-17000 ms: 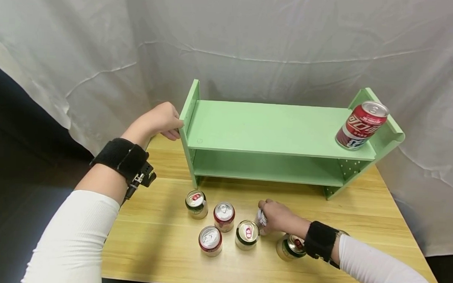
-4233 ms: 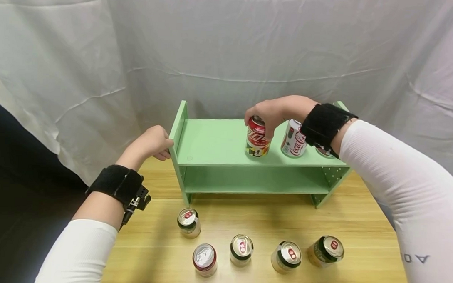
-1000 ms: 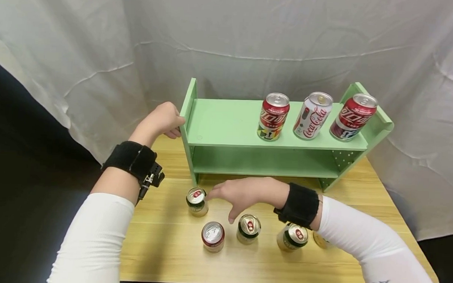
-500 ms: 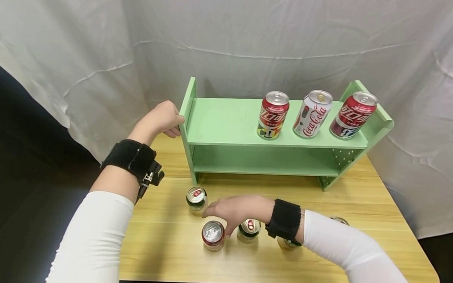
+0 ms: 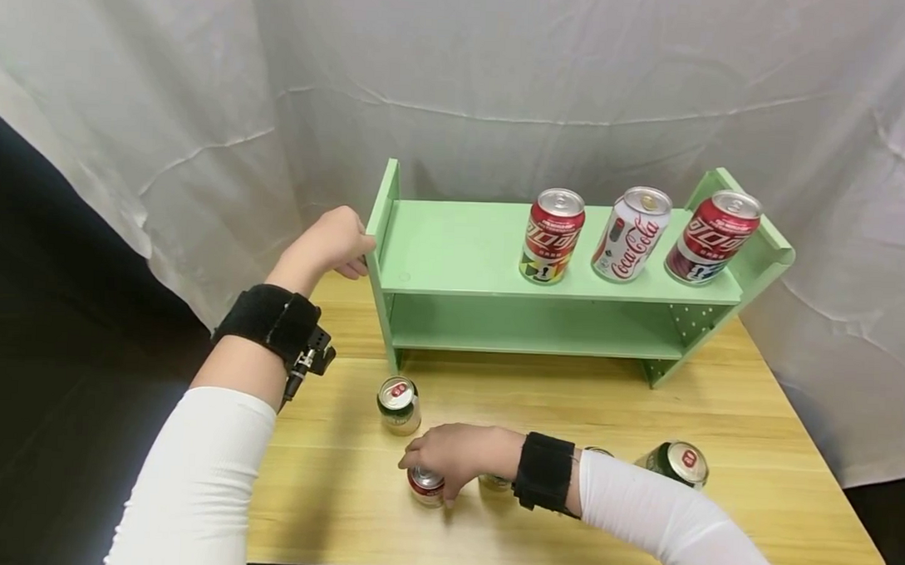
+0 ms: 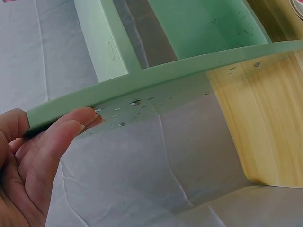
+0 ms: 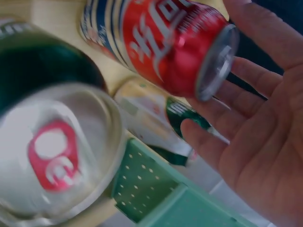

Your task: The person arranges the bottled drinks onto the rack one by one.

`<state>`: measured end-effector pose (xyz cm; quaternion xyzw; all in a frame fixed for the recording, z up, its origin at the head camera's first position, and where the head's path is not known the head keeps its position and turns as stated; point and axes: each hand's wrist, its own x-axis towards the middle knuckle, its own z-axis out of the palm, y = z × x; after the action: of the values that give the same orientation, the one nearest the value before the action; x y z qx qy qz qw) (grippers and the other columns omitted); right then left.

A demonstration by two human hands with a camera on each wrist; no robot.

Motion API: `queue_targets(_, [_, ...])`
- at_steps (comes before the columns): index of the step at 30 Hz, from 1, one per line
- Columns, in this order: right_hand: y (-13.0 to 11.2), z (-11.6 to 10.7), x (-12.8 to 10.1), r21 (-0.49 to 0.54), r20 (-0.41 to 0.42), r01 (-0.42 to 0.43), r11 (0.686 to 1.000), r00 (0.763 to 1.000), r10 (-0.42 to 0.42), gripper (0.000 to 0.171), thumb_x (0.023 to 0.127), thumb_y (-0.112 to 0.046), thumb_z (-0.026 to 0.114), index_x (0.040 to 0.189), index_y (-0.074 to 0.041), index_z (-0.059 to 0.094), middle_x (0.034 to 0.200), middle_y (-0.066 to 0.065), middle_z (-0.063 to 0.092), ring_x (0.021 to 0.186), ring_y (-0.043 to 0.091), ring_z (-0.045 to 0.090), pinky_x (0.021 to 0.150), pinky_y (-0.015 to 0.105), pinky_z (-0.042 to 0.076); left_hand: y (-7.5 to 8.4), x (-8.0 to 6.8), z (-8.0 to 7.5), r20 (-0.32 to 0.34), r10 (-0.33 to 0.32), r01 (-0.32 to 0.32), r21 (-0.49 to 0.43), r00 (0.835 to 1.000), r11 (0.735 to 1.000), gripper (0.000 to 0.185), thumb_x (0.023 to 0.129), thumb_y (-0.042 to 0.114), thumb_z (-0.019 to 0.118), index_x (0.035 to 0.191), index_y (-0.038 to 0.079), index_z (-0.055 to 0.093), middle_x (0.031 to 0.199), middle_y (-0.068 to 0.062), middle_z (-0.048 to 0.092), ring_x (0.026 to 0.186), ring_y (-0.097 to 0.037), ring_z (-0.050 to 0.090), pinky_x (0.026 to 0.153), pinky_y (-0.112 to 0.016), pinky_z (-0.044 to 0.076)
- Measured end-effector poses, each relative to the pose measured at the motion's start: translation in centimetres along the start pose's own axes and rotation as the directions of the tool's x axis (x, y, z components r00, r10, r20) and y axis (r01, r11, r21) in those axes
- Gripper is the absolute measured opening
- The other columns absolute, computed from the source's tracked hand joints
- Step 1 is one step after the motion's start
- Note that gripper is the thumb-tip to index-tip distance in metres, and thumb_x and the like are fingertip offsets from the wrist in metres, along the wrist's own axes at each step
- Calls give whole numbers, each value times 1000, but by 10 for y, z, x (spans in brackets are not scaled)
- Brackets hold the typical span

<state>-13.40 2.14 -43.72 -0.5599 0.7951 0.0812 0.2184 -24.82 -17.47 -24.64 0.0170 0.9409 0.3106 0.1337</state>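
Note:
My left hand (image 5: pixel 332 243) grips the left side panel of a small green two-tier shelf (image 5: pixel 454 245); in the left wrist view its thumb and fingers (image 6: pixel 40 153) lie on either side of the panel's edge. My right hand (image 5: pixel 456 455) is low over a red cola can (image 5: pixel 426 488) standing on the table. In the right wrist view, the fingers are spread around the top end of this can (image 7: pixel 180 52), with the thumb opposite, and a gap shows by the thumb. On the shelf's upper board stand a red can (image 5: pixel 552 236), a white Coca-Cola can (image 5: pixel 631 235) and another red can (image 5: pixel 713 238).
A green-and-gold can (image 5: pixel 399 405) stands before the shelf's left leg. Another (image 5: pixel 494 483) is mostly hidden behind my right wrist, and a further one (image 5: pixel 674 463) stands to the right. The wooden table (image 5: pixel 355 512) ends in front; a grey curtain (image 5: pixel 504 93) hangs behind.
Over the longer span, a white can and a second red can have come onto the upper board. Lately my right hand has moved down and nearer onto the red can. My left hand stays on the shelf.

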Motion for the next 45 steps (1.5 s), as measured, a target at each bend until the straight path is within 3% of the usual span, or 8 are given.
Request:
queue_targets(4, [-4,12,6,-62,-40,-40,997,998,38,76,65,-35,86,132,-26,50,125,-9,56,106,5,57,88,20,50,-2,-3,0,3,-6,6,7,1000,1000,29,92,8,42,64,7,43,95,-26,67,70,-23,69,70,-34,60])
queue_targets(8, [-9,23,12,-34,-87,-79,996,993,76,67,68,-34,84,126,-27,52,113,-9,55,95,5,57,68,19,53,-7,-8,-1,1,-25,25,16,1000,1000,33,92,9,42,60,8,40,92,-24,68,73,-25,70,70,-33,60])
queue_targets(11, [-12,29,17,-31,-121,-81,996,990,77,62,69,-34,83,123,-28,52,108,-8,53,90,6,56,61,19,52,-9,-11,-3,-9,-32,32,17,999,999,35,92,9,42,58,9,37,92,-24,68,72,-24,70,72,-35,60])
queue_targets(19, [-12,32,22,-21,-170,-86,996,982,81,66,61,-33,88,117,-29,55,102,-9,53,88,7,56,60,19,51,-11,-12,-7,-8,-23,23,7,1000,1000,33,92,8,43,59,8,40,92,-25,69,68,-20,69,71,-35,60])
queue_targets(28, [-8,33,21,17,-204,-85,996,975,87,68,63,-35,86,123,-29,55,109,-7,55,93,8,57,63,19,52,-9,-8,-4,-13,-23,23,18,1000,1000,35,92,8,42,57,10,36,89,-23,69,74,-26,70,70,-33,60])
queue_targets(34, [-5,31,20,36,-199,-85,996,976,91,66,63,-35,86,120,-28,56,109,-6,55,92,8,58,66,19,52,-6,-5,0,-37,-14,14,14,999,1000,37,91,7,42,55,11,34,70,-15,65,76,-27,70,68,-33,60])
queue_targets(45, [11,0,-1,25,-216,-68,997,974,72,52,71,-41,79,114,-22,57,103,-4,56,87,9,61,65,20,54,-2,2,3,-37,-2,2,6,999,1000,36,91,8,43,56,11,34,73,-17,67,81,-32,70,69,-33,60])
